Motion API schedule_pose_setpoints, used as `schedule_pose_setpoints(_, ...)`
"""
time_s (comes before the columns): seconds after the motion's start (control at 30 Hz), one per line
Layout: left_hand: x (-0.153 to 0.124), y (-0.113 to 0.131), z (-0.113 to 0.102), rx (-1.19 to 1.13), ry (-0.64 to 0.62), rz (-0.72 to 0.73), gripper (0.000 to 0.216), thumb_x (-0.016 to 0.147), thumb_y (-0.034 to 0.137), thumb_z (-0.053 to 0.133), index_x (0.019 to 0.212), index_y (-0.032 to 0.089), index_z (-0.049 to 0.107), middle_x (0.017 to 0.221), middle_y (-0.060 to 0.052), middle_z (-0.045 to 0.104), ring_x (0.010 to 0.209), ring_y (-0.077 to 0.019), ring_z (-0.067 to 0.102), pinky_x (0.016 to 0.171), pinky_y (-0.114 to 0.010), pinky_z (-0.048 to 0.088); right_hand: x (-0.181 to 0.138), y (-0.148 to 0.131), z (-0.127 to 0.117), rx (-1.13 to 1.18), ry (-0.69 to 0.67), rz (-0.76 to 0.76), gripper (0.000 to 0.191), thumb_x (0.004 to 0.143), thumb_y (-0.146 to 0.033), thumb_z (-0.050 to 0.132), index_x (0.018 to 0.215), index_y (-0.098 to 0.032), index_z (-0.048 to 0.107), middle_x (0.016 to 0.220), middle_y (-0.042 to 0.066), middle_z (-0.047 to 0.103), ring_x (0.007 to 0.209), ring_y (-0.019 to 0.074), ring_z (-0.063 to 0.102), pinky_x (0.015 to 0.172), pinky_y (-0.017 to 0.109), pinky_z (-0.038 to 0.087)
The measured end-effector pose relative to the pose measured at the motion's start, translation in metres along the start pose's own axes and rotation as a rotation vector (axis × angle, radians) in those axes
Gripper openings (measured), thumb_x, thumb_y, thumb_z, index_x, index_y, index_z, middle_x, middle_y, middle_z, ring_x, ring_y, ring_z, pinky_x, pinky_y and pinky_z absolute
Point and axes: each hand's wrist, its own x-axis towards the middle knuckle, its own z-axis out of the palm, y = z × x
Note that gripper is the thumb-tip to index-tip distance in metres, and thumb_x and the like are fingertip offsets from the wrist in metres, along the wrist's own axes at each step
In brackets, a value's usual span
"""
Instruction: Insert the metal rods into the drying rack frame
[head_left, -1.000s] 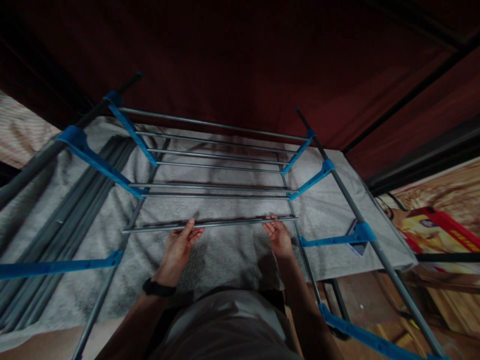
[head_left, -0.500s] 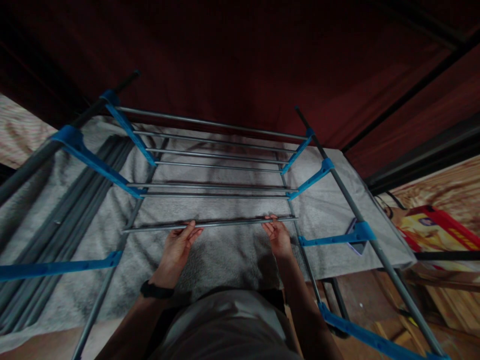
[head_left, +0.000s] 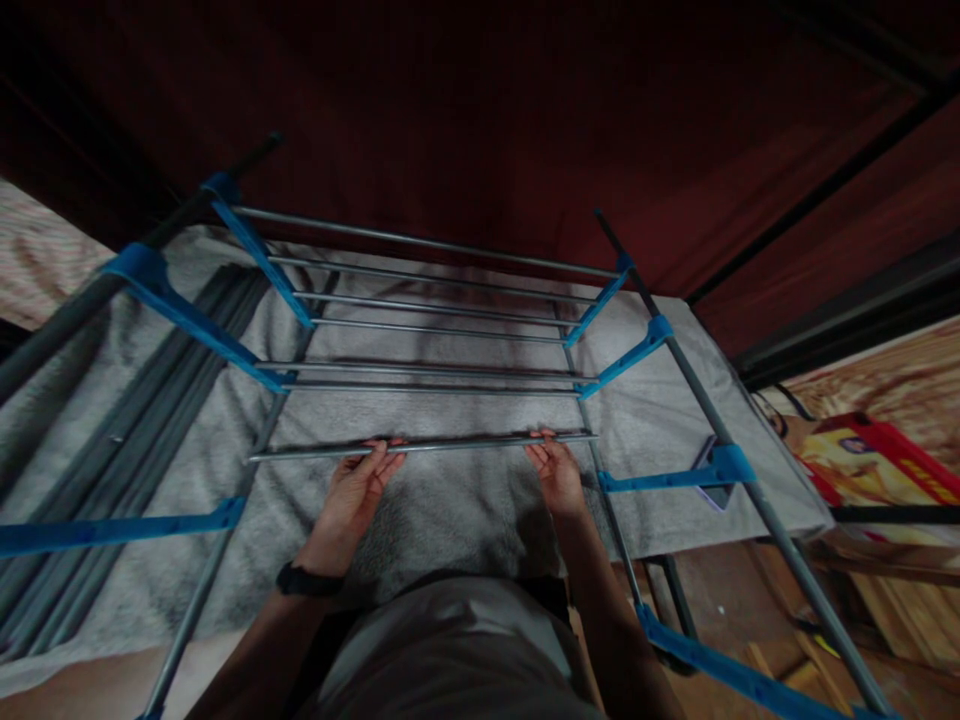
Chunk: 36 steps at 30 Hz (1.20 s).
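A thin grey metal tube (head_left: 457, 444) lies crosswise in front of me, held in both hands. Toward its left end my left hand (head_left: 361, 482), with a dark band on the wrist, closes on it between thumb and fingers. My right hand (head_left: 553, 468) pinches it near the right end. Around it stands a rack frame of grey poles with blue plastic brackets. Several tubes (head_left: 427, 318) span the rack's far brackets. Nearest the held tube's ends are a left blue bracket (head_left: 172, 525) and a right blue bracket (head_left: 660, 481), neither carrying a tube.
A grey fleecy cloth (head_left: 450, 510) covers the surface under the rack. Several loose grey poles (head_left: 120, 460) lie on it at left. Behind the right pole is a phone (head_left: 716, 490). A red and yellow box (head_left: 877, 460) stands at far right. Dark red fabric (head_left: 450, 120) hangs behind.
Almost nothing differs. The view has shifted slightly, and both hands keep their grip on the tube in about the same place.
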Motion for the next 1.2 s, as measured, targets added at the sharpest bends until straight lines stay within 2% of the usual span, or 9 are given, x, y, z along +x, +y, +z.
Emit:
schedule_pose_setpoints(0.1, 0.001, 0.001, 0.002, -0.008, 0.036, -0.024, 0.018, 0.082, 0.007, 0.083, 0.072, 0.015, 0.071, 0.078, -0.004, 0.079, 0.081, -0.0177, 0.079, 0.089, -0.033, 0.065, 0.000, 0.001, -0.002, 0.000, -0.021, -0.003, 0.018, 0.073, -0.029, 0.081, 0.089, -0.026, 0.073, 0.091, -0.001, 0.081, 0.088, 0.0177, 0.076, 0.084, 0.033, 0.064)
schedule_pose_setpoints(0.2, 0.002, 0.000, 0.001, 0.012, 0.040, -0.041, 0.015, 0.085, 0.010, 0.083, 0.076, 0.014, 0.071, 0.084, -0.008, 0.081, 0.081, -0.0178, 0.079, 0.089, -0.033, 0.065, 0.001, 0.002, -0.006, -0.012, -0.036, -0.021, 0.020, 0.074, -0.033, 0.083, 0.088, -0.027, 0.071, 0.091, -0.002, 0.081, 0.090, 0.0172, 0.076, 0.088, 0.034, 0.063)
schedule_pose_setpoints(0.3, 0.002, -0.001, -0.003, 0.018, -0.016, -0.039, 0.011, 0.085, 0.014, 0.084, 0.083, 0.013, 0.073, 0.092, -0.012, 0.083, 0.088, -0.0203, 0.080, 0.088, -0.033, 0.064, 0.002, 0.003, -0.008, -0.029, -0.037, -0.029, 0.024, 0.075, -0.038, 0.086, 0.089, -0.027, 0.071, 0.093, -0.002, 0.080, 0.093, 0.0172, 0.076, 0.095, 0.036, 0.062)
schedule_pose_setpoints(0.4, 0.000, -0.002, -0.008, -0.006, -0.070, -0.021, 0.014, 0.084, 0.014, 0.085, 0.082, 0.013, 0.071, 0.096, -0.014, 0.083, 0.095, -0.0228, 0.080, 0.089, -0.033, 0.063, 0.002, 0.003, -0.009, -0.034, -0.026, -0.032, 0.026, 0.076, -0.040, 0.087, 0.092, -0.025, 0.073, 0.093, -0.001, 0.081, 0.095, 0.0175, 0.076, 0.098, 0.037, 0.062)
schedule_pose_setpoints(0.57, -0.003, -0.003, -0.014, -0.048, -0.171, -0.008, 0.014, 0.083, 0.013, 0.086, 0.089, 0.015, 0.074, 0.104, -0.012, 0.083, 0.104, -0.0239, 0.079, 0.096, -0.036, 0.061, 0.002, 0.004, -0.010, 0.007, 0.023, -0.059, 0.022, 0.074, -0.030, 0.089, 0.087, -0.025, 0.072, 0.091, -0.002, 0.080, 0.093, 0.0171, 0.076, 0.096, 0.037, 0.063)
schedule_pose_setpoints(0.73, 0.000, -0.005, -0.021, -0.093, -0.231, 0.002, 0.018, 0.079, 0.010, 0.087, 0.090, 0.016, 0.075, 0.106, -0.012, 0.083, 0.109, -0.0255, 0.079, 0.100, -0.038, 0.059, 0.003, 0.004, -0.013, 0.018, 0.035, -0.098, 0.021, 0.072, -0.026, 0.088, 0.085, -0.026, 0.071, 0.094, -0.001, 0.081, 0.098, 0.0182, 0.077, 0.100, 0.040, 0.061)
schedule_pose_setpoints(0.8, 0.000, -0.005, -0.023, -0.115, -0.234, 0.004, 0.018, 0.079, 0.011, 0.088, 0.090, 0.017, 0.074, 0.105, -0.010, 0.083, 0.108, -0.0249, 0.079, 0.100, -0.038, 0.059, 0.005, 0.003, -0.015, 0.035, 0.063, -0.113, 0.021, 0.072, -0.027, 0.089, 0.080, -0.026, 0.069, 0.094, -0.001, 0.081, 0.097, 0.0188, 0.077, 0.101, 0.041, 0.061)
schedule_pose_setpoints(0.97, -0.002, -0.005, -0.025, -0.148, -0.215, 0.000, 0.016, 0.086, 0.023, 0.087, 0.090, 0.017, 0.072, 0.099, -0.009, 0.082, 0.104, -0.0245, 0.079, 0.097, -0.037, 0.059, 0.016, -0.002, -0.029, 0.025, 0.155, -0.120, 0.023, 0.078, -0.035, 0.087, 0.074, -0.027, 0.066, 0.078, -0.004, 0.076, 0.087, 0.0167, 0.076, 0.099, 0.040, 0.063)
schedule_pose_setpoints(1.2, -0.003, -0.001, -0.027, -0.136, -0.182, 0.007, 0.018, 0.087, 0.026, 0.086, 0.095, 0.016, 0.073, 0.105, -0.011, 0.082, 0.101, -0.0233, 0.078, 0.096, -0.037, 0.060, 0.018, -0.015, -0.033, 0.015, 0.070, -0.140, 0.018, 0.081, -0.025, 0.083, 0.074, -0.027, 0.067, 0.096, 0.000, 0.081, 0.102, 0.0174, 0.078, 0.107, 0.044, 0.061)
